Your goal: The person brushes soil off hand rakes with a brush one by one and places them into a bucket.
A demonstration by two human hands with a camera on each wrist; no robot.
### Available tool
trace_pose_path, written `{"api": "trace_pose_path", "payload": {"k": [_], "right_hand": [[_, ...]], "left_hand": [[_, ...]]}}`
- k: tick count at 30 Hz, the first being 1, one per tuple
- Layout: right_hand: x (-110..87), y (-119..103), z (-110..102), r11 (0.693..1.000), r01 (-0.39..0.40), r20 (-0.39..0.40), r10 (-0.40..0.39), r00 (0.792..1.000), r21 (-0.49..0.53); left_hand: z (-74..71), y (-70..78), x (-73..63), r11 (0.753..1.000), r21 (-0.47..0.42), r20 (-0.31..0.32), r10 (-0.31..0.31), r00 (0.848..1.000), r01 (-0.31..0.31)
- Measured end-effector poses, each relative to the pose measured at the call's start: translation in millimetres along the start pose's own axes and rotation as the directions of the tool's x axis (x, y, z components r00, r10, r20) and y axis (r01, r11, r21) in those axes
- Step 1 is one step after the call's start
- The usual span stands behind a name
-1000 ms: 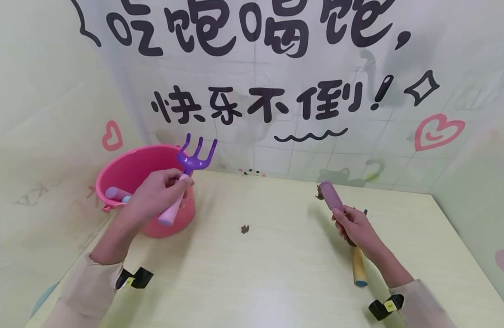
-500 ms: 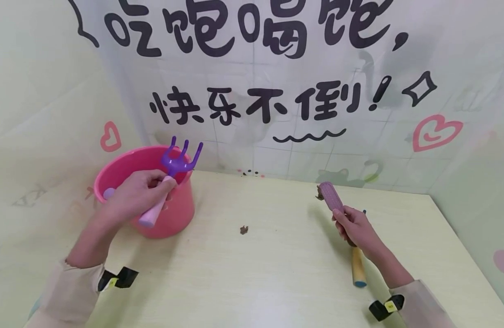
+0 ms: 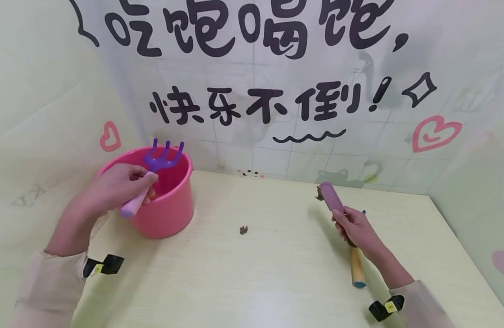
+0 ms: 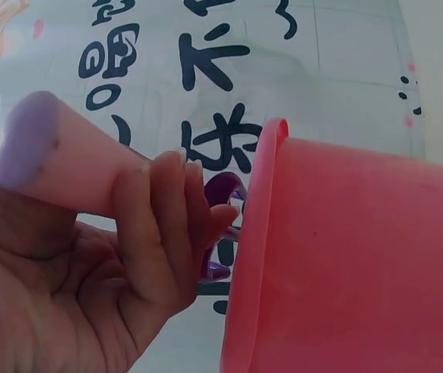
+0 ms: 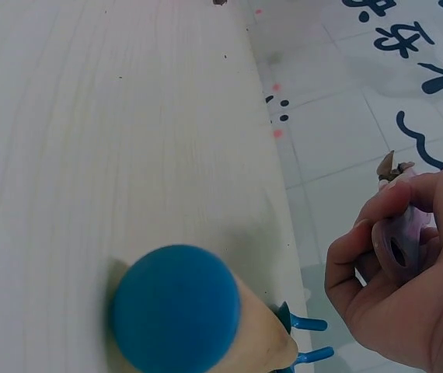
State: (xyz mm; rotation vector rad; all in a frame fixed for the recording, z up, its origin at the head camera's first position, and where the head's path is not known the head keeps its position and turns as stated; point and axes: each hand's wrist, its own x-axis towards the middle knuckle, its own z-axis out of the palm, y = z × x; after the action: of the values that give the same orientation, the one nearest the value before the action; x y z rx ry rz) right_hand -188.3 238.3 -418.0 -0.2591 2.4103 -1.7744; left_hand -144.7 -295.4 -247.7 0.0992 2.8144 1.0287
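Near the far-left corner of the counter (image 3: 260, 269), the left hand (image 3: 122, 184) grips a purple fork (image 3: 158, 164) above a bucket (image 3: 166, 216), not yet inside; right hand (image 3: 360, 230) clasps mauve tool (image 3: 331, 196); rake (image 3: 357, 269) remains out.

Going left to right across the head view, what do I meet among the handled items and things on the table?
Pink bucket → small brown scrap → mauve textured tool → right hand. Left out for overlap: left hand and purple fork, against the bucket.
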Motion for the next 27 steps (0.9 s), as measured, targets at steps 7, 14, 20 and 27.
{"api": "trace_pose_path", "payload": {"k": [7, 14, 20, 27], "right_hand": [[-0.9, -1, -1, 1.0, 0.003, 0.002, -0.003, 1.0, -0.001], [-1.8, 0, -2, 1.0, 0.0, 0.005, 0.0, 1.0, -0.007], [-2.7, 0, -2, 1.0, -0.003, 0.002, 0.003, 1.0, -0.012], [-3.8, 0, -2, 1.0, -0.002, 0.007, 0.002, 1.0, -0.02]], "left_hand": [[-5.9, -1.8, 5.7, 0.996, 0.075, 0.022, -0.051, 0.998, 0.049], [-9.6, -5.0, 11.3, 0.992, 0.118, 0.051, -0.057, 0.997, 0.05], [-12.4, -1.2, 14.9, 0.987, 0.157, 0.062, -0.049, 0.997, 0.039], [-14.6, 3.8, 15.9, 0.98, 0.15, 0.106, -0.147, 0.983, 0.13]]}}
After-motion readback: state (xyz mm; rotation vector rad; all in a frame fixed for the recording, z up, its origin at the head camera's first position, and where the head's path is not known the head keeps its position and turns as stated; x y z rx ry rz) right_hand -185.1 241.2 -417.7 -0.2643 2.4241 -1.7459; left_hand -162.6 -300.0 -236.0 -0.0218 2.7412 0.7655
